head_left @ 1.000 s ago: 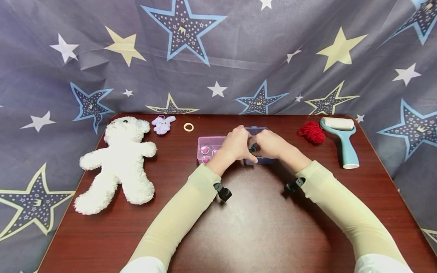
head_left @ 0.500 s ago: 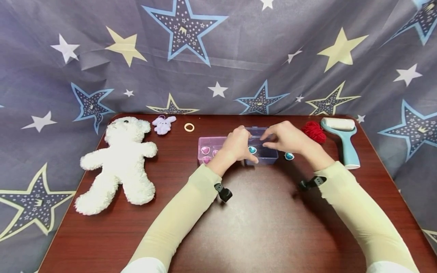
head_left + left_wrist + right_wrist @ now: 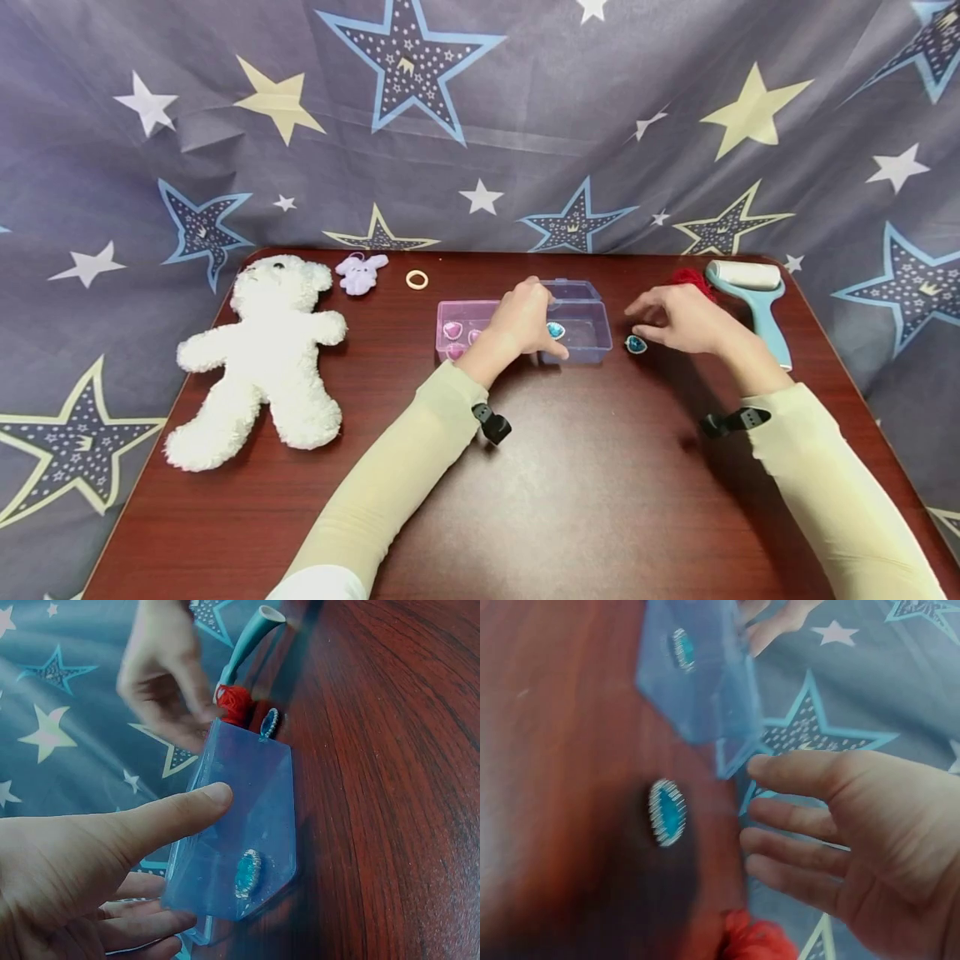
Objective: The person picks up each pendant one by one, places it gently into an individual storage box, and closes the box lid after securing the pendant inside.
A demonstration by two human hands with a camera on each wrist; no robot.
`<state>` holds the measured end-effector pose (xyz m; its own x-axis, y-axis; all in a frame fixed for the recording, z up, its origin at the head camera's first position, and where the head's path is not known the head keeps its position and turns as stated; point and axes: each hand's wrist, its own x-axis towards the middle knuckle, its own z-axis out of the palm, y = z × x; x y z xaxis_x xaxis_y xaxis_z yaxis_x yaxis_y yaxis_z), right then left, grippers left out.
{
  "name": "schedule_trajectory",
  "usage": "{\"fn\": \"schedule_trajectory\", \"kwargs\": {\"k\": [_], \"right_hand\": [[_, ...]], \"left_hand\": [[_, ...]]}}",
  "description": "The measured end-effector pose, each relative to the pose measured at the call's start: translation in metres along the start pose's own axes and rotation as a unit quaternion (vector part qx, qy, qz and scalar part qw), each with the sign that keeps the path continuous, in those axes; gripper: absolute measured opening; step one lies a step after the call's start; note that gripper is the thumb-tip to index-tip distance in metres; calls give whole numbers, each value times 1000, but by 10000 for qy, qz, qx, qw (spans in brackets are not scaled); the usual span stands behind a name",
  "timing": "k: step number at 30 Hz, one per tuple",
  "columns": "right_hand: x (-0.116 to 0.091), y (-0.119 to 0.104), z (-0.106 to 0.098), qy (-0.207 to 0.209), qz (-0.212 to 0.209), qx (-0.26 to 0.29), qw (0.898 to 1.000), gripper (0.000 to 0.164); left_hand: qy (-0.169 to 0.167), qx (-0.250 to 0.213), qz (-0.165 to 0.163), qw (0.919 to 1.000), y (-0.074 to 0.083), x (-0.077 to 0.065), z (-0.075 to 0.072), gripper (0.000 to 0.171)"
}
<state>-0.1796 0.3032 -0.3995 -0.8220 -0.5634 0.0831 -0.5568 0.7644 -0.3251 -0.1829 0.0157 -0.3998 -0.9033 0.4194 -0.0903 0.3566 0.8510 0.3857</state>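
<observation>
My left hand [image 3: 519, 321] spans the blue see-through box [image 3: 588, 333], whose lid stands open at the back. In the left wrist view the thumb [image 3: 202, 804] lies across the box's near side, and the other fingers are at its far side. One teal gem [image 3: 555, 331] with a pale beaded edge lies inside the box. A second teal gem [image 3: 636, 344] rests on the table just right of it. Near this second gem, my right hand [image 3: 686, 318] hovers with fingers loosely bent and nothing held, seen also in the right wrist view.
A pink box [image 3: 468, 312] holding several pink gems adjoins the blue one on the left. Red yarn [image 3: 692, 279] and a lint roller [image 3: 757, 296] lie to the right. A white plush bear [image 3: 270, 358], a small lilac plush toy [image 3: 360, 273] and a ring [image 3: 416, 279] lie left.
My right hand has let go of a teal gem in the blue box, withdrawn, and moved right to the gem on the table. The left hand stays at the box.
</observation>
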Motion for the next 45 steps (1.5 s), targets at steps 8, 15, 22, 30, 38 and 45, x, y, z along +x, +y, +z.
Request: {"fn": "schedule_trajectory", "kwargs": {"k": [8,15,22,30,38,45], "right_hand": [[-18,12,21,-297,108,278,9991,30],[-22,11,32,-79,-133,34,9999,32],[-21,10,37,85,-301,-38,9995,29],[-18,11,39,271,-412,-100,9987,23],[-13,13,28,544,-304,-84,9980,20],[-2,9,11,842,16,132,9964,19]], "left_hand": [[73,201,111,9997,3,-1,0,75],[161,192,11,9997,5,-1,3,74],[180,181,-121,9996,3,-1,6,76],[276,419,-115,9987,4,-1,8,75],[305,428,-2,9986,4,-1,9,76],[278,458,17,9986,3,-1,9,75]]}}
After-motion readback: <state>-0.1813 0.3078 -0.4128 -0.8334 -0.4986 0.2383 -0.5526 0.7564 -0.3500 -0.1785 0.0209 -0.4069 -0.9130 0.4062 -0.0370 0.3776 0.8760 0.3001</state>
